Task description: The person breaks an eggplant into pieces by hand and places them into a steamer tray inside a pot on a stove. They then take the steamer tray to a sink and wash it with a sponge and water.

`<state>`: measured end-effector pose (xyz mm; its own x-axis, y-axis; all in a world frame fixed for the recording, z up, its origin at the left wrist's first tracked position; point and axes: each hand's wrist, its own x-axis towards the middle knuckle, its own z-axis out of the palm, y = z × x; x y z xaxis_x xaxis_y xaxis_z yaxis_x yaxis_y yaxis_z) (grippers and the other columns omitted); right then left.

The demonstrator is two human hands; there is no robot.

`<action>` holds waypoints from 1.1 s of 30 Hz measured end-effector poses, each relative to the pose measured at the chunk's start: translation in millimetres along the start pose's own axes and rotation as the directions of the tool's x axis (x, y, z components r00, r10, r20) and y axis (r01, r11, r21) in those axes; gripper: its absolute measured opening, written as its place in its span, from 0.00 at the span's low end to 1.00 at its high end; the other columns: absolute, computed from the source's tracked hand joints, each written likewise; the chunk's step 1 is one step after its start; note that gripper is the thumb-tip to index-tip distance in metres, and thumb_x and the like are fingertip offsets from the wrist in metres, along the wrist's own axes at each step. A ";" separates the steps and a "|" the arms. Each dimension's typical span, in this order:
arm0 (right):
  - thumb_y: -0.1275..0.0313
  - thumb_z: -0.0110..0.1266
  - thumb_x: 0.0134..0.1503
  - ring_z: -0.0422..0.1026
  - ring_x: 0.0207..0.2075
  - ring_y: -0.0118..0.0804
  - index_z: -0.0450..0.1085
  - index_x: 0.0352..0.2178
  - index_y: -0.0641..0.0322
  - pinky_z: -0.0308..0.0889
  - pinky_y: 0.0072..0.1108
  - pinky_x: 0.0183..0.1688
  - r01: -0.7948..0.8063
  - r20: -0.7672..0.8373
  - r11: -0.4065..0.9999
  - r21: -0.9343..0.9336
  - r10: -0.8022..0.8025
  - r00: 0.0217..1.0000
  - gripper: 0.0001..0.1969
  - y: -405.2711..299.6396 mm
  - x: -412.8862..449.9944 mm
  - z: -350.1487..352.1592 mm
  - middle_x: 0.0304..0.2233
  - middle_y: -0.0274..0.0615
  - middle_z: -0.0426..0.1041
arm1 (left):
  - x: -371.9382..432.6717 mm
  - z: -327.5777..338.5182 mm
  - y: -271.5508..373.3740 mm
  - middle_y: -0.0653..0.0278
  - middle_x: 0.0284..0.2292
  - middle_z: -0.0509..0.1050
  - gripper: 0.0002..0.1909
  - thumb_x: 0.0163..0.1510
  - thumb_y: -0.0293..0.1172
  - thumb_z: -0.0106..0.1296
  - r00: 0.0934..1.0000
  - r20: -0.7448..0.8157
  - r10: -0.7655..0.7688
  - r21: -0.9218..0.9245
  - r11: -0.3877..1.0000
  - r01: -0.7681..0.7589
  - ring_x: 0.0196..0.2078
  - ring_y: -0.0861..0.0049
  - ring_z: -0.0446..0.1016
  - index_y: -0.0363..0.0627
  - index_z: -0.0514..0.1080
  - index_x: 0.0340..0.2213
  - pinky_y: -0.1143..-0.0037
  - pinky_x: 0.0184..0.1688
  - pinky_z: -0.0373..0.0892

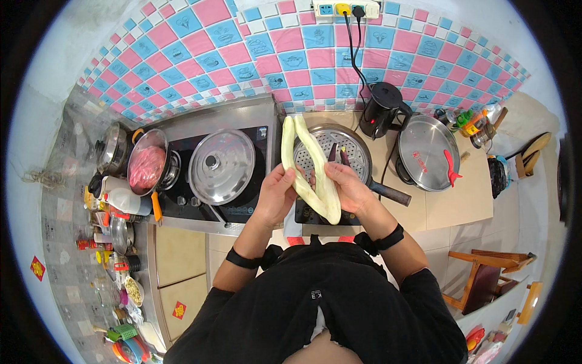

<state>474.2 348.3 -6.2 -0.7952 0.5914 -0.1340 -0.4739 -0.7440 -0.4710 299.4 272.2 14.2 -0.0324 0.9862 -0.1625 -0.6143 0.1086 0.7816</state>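
Two long, pale peeled eggplants (323, 182) are held up in front of me, their lower ends touching in a V shape. My left hand (279, 189) grips the one on the left near its middle. Around the other, my right hand (346, 187) is closed, thumb on top. Behind and below them lies a perforated metal steamer plate (359, 152) in a pan with a dark handle (391, 193). Dark purple pieces (344, 157) rest on the plate. Part of the plate is hidden by the eggplants and my hands.
Left is a gas hob with a lidded wok (221, 167) and a pan holding a pink plastic bag (147, 167). A black electric kettle (381, 109), its cord running up the wall, stands behind the steamer. A large lidded pot (427, 152) with a red utensil (451, 168) is right.
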 end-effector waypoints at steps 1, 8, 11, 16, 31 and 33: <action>0.67 0.47 0.59 0.73 0.36 0.36 0.64 0.42 0.69 0.70 0.27 0.42 0.075 -0.055 0.996 -0.057 -0.078 0.995 0.15 -1.5 0.5 1.7 0.37 0.46 0.71 | 1.7 -0.5 -1.1 0.61 0.32 0.71 0.11 0.61 0.34 0.37 0.996 -0.082 0.047 -0.012 0.999 -0.048 0.35 0.72 0.73 0.39 0.64 0.36 0.72 0.41 0.69; 0.72 0.39 0.61 0.67 0.28 0.30 0.52 0.46 0.65 0.69 0.26 0.35 0.516 -0.424 0.807 -0.287 -0.590 0.687 0.13 -25.8 -4.7 -32.9 0.29 0.40 0.66 | 12.7 -40.2 10.0 0.62 0.23 0.67 0.11 0.62 0.39 0.35 0.899 -0.357 0.253 0.223 0.958 -0.181 0.21 0.74 0.69 0.43 0.58 0.37 0.70 0.28 0.71; 0.75 0.50 0.55 0.68 0.29 0.28 0.61 0.42 0.63 0.68 0.22 0.35 0.308 -0.355 0.725 -0.617 -0.605 0.713 0.13 -32.0 -10.2 -38.9 0.27 0.36 0.68 | 15.3 -36.7 4.7 0.64 0.20 0.66 0.13 0.61 0.39 0.36 0.933 -0.330 0.145 0.391 0.921 -0.005 0.16 0.78 0.66 0.41 0.61 0.36 0.77 0.21 0.68; 0.79 0.59 0.43 0.71 0.38 0.31 0.70 0.39 0.64 0.66 0.21 0.41 0.278 0.205 0.034 -0.960 -0.592 0.779 0.18 -8.2 -9.8 -14.8 0.39 0.39 0.72 | 18.4 -24.7 -26.0 0.66 0.14 0.64 0.12 0.59 0.39 0.39 0.950 -0.201 -0.241 0.425 0.852 0.306 0.11 0.81 0.61 0.42 0.64 0.34 0.80 0.12 0.58; 0.71 0.52 0.48 0.70 0.33 0.57 0.67 0.34 0.67 0.66 0.37 0.35 -0.072 0.015 -0.134 -0.988 -0.556 0.831 0.12 41.5 -6.4 -68.2 0.31 0.55 0.70 | 35.6 -13.0 -86.3 0.65 0.19 0.64 0.13 0.61 0.41 0.35 0.963 -0.060 -0.265 0.442 0.858 0.263 0.14 0.81 0.63 0.44 0.60 0.33 0.80 0.15 0.60; 0.69 0.53 0.48 0.70 0.31 0.60 0.66 0.34 0.69 0.66 0.38 0.33 -0.162 -0.130 0.006 -0.987 -0.625 0.770 0.14 47.3 3.2 -86.8 0.26 0.58 0.70 | 45.3 -14.2 -100.1 0.64 0.19 0.62 0.10 0.61 0.37 0.36 0.964 -0.103 -0.245 0.504 0.823 0.263 0.12 0.80 0.62 0.43 0.58 0.31 0.78 0.12 0.58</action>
<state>482.0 342.1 -104.6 -0.2670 0.9606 0.0774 0.4987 0.2065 -0.8418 348.2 304.2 -79.9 0.0387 0.9112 -0.4102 -0.1164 0.4118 0.9038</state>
